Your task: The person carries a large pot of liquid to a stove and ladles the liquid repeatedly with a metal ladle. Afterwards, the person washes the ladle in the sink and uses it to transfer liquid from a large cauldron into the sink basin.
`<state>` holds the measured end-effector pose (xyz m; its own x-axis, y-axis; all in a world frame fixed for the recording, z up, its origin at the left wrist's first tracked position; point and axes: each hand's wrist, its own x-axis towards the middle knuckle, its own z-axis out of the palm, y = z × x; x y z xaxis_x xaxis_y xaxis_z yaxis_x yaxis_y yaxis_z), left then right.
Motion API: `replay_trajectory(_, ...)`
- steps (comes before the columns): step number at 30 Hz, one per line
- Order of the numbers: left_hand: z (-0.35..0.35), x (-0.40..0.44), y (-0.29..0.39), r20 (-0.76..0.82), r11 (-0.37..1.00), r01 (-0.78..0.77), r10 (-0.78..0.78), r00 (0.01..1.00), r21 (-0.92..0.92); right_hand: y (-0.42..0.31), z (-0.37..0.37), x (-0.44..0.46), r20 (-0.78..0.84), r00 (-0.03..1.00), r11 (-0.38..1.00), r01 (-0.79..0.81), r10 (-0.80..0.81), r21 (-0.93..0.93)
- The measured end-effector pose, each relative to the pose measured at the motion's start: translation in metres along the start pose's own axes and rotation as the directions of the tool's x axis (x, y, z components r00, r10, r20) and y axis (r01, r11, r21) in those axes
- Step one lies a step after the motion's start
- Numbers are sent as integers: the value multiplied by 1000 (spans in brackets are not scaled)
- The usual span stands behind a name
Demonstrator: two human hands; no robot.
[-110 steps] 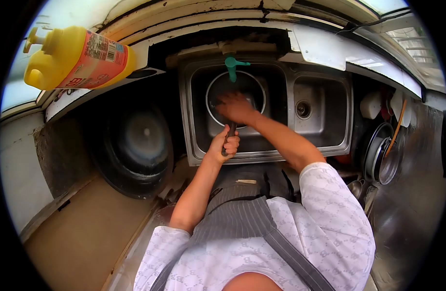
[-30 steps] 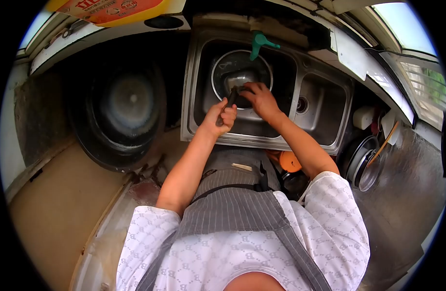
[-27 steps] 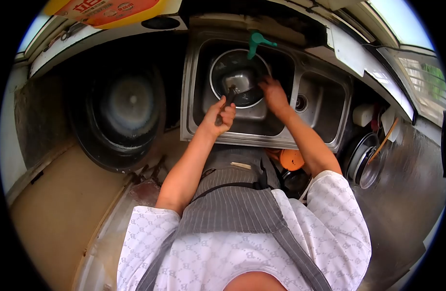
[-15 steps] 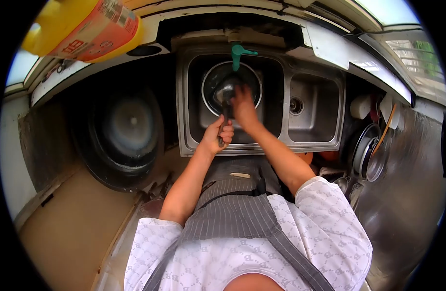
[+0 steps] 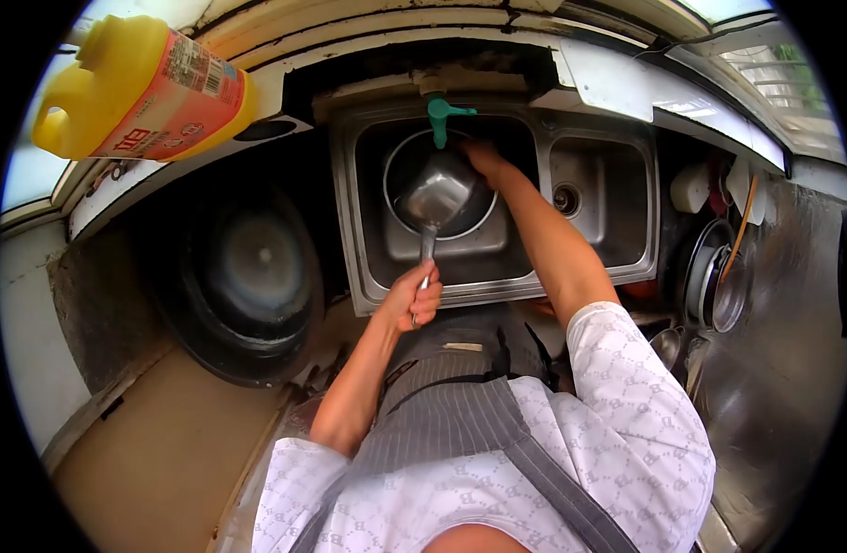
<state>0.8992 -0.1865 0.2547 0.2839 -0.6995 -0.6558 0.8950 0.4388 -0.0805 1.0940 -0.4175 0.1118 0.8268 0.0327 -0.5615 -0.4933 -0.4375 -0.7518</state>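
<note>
head view: reading clock directions from the cup of the ladle (image 5: 436, 195), a grey striped apron (image 5: 442, 415) is covering the wearer's front at six o'clock. beyond, also at six, the left hand (image 5: 412, 297) is gripping the ladle's handle, fingers curling round it and pressing together. stacked pans (image 5: 718, 293) are sitting at four, and a large dark pan (image 5: 258, 276) is lying at eight. the ladle's cup is hanging over a round bowl (image 5: 467, 224), which is standing in the larger compartment of the steel sink (image 5: 516, 293); i cannot tell whether cup and bowl are touching. at two, the right hand (image 5: 484, 161) is hovering by the bowl's rim, its fingertips falling into shadow; i cannot tell whether they are spread or pinching. a green tap (image 5: 438, 120) is pointing down at twelve. farthest, at ten, a yellow bottle (image 5: 165, 101) is sitting on the ledge (image 5: 270, 100).
</note>
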Motion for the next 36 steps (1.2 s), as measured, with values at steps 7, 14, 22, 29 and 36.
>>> replay_trajectory(7,4,0,-4,-47,985,-61,69,996,163,-18,15,-72,-257,874,901,348,-412,-259)
replay_trajectory(14,21,8,-8,-72,978,-63,79,994,197,-62,50,-170,-492,716,864,350,-496,-362)
replay_trajectory(22,14,-31,-25,-64,902,-41,75,995,430,-68,-36,-114,127,989,758,-143,80,636)
replay_trajectory(29,7,-53,-25,-173,747,32,112,979,665,-58,-42,-88,448,890,742,-357,86,567)
replay_trajectory(36,11,-50,-31,-193,706,19,168,967,708,-76,-45,-124,180,981,799,-53,-69,599)
